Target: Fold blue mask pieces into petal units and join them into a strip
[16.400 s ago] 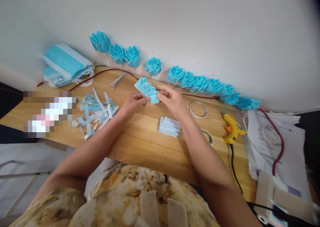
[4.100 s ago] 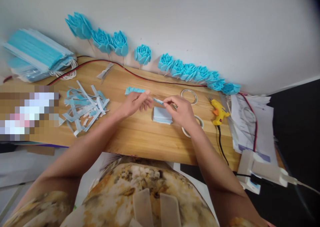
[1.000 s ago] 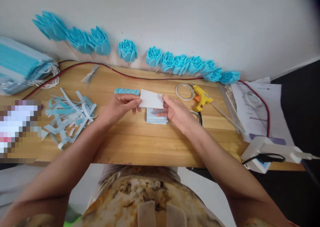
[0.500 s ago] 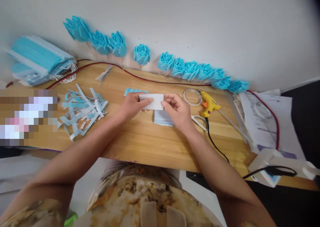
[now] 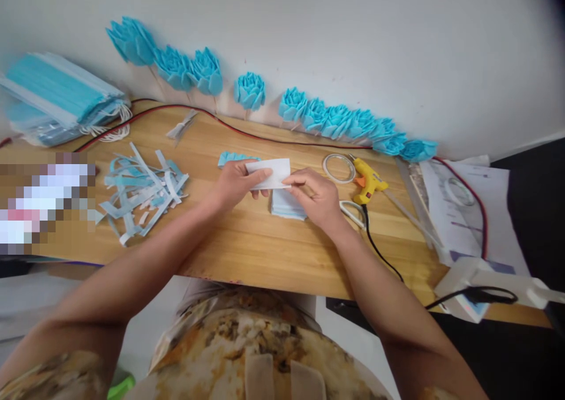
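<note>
A white rectangular fabric piece (image 5: 277, 172) is held up over the middle of the table. My left hand (image 5: 241, 182) grips its left part, thumb lying across the front. At its lower right corner, my right hand (image 5: 315, 195) pinches the edge between thumb and fingers. Below the piece lies a small stack of pale blue and white fabric pieces (image 5: 288, 205), partly covered by my right hand. Behind my left hand sits a row of small blue folded pieces (image 5: 236, 157), partly hidden.
Several blue fabric flowers (image 5: 250, 91) on sticks lean on the wall. Cut strips (image 5: 145, 191) and blue face masks (image 5: 62, 91) lie left. A yellow glue gun (image 5: 369, 181), tape roll (image 5: 339, 168), scissors (image 5: 353, 213) and papers (image 5: 474, 212) lie right. A red-black cable (image 5: 265, 141) crosses behind.
My right hand has shifted its fingers down to the lower right corner of the white piece, which now tilts slightly up at the right. My left hand keeps its grip.
</note>
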`<state>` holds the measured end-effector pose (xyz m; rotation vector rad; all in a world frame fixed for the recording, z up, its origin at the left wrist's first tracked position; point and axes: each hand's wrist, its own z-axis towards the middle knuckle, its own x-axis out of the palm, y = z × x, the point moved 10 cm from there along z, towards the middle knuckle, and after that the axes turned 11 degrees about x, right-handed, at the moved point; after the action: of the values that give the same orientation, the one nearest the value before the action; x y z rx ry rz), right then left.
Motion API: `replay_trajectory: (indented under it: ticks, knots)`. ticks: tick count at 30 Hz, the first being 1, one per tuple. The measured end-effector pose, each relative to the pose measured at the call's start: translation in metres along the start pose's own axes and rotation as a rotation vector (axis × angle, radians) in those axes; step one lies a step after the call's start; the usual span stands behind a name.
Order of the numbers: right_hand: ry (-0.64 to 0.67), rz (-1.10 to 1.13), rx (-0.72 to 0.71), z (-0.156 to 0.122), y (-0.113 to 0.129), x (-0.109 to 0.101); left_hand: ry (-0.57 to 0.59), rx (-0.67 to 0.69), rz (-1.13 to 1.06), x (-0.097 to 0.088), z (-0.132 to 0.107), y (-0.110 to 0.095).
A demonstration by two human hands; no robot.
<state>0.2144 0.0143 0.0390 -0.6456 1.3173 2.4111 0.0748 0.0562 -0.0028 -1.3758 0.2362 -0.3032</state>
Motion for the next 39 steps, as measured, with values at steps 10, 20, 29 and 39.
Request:
replay_trajectory:
  ticks: [10, 20, 29, 39]
  knots:
    - [-0.027, 0.197, 0.277, -0.001, -0.019, 0.002, 0.038, 0.041, -0.005, 0.004, 0.001, 0.004]
    - [-0.068, 0.241, 0.436, -0.004, -0.035, 0.004, 0.098, -0.003, 0.007, 0.010, -0.003, 0.002]
    - [-0.113, 0.243, 0.456, -0.003, -0.038, 0.001, 0.078, -0.001, 0.036, 0.009, 0.000, 0.004]
    - [-0.093, 0.263, 0.463, -0.005, -0.041, 0.005, 0.050, -0.004, 0.025, 0.007, 0.001, 0.009]
